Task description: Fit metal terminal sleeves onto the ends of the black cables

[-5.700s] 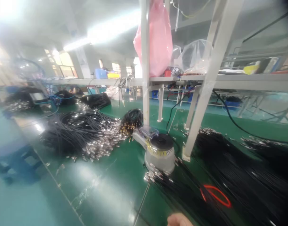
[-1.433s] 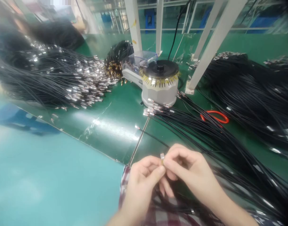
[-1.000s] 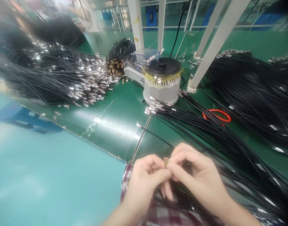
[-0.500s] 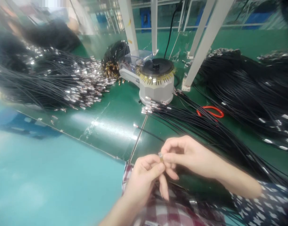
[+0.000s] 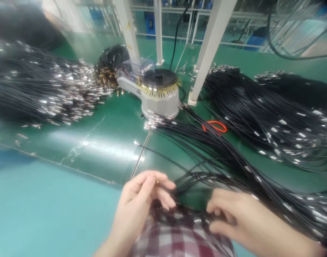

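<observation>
My left hand is closed in a pinch of thumb and forefinger, its other fingers loosely spread. A small brass-coloured piece pokes out of the pinch; the fingers cover most of it. To the right, my right hand is slightly blurred, fingers curled and thumb held apart, and I see nothing between them. It is nearest to black cables lying over the checked cloth on my lap. Ahead of both hands, a single black cable with a pale tip lies on the green tabletop.
A round white tape dispenser with a black top stands ahead. Bundled cables with silver ends lie before it. Large cable heaps lie left and right. A red loop and white posts are beyond.
My hands have parted: the right has moved right and down toward my lap, leaving the small piece in my left hand, which has moved left. The view has shifted to the right.
</observation>
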`<state>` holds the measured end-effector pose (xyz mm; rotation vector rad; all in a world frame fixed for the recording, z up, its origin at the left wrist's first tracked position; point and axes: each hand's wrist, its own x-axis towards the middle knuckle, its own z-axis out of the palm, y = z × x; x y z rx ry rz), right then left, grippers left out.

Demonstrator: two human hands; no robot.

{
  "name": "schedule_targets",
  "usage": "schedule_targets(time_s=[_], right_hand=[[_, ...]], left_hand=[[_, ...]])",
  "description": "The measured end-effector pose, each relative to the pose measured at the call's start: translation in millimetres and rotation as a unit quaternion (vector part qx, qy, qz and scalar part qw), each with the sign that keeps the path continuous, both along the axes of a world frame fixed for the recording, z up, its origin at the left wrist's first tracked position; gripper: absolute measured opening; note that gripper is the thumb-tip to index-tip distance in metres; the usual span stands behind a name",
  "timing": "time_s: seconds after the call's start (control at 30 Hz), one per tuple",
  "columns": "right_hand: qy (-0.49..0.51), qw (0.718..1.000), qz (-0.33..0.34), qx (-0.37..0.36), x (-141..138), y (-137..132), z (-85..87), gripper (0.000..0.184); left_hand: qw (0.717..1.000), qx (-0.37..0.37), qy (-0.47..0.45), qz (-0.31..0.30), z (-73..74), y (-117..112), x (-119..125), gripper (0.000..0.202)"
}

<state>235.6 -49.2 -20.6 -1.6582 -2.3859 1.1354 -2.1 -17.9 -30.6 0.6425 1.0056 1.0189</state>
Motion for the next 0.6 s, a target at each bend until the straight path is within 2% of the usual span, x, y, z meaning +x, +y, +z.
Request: schedule_targets(time_s=[0.07, 0.17, 0.23, 0.33, 0.43, 0.5, 0.6], right_hand=[[-0.052, 0.995, 0.047, 0.071, -0.6, -15.0, -11.7, 0.006], [-0.057, 0.985, 0.078, 0.141, -1.1, -28.7, -25.5, 0.013], [-0.018, 0.987, 0.077, 0.142, 0.7, -30.4, -28.3, 0.018], [0.057, 0.990, 0.056, 0.118, 1.2, -24.7, -25.0, 0.016], [0.098, 0.992, 0.007, 0.081, -11.8, -15.1, -19.2, 0.016], [0.105, 0.992, -0.029, 0.066, -29.1, -7.5, -15.2, 0.022], [0.104, 0.990, -0.060, 0.076, -57.8, 6.6, -8.5, 0.032]], left_hand=[[1.000, -0.008, -0.001, 0.012, 3.5, -1.1, -0.2, 0.024], [1.000, -0.004, -0.004, 0.029, 6.1, -1.6, -2.2, 0.026], [0.999, 0.009, 0.012, 0.041, 4.7, -1.5, -4.7, 0.025], [0.997, 0.015, 0.047, 0.057, -0.1, -2.9, -7.5, 0.023], [0.993, 0.042, 0.092, 0.065, -3.7, -7.7, -6.0, 0.020], [0.986, 0.082, 0.138, 0.046, -4.9, -11.6, -2.8, 0.019], [0.979, 0.108, 0.171, -0.018, -7.7, -16.1, 1.5, 0.021]])
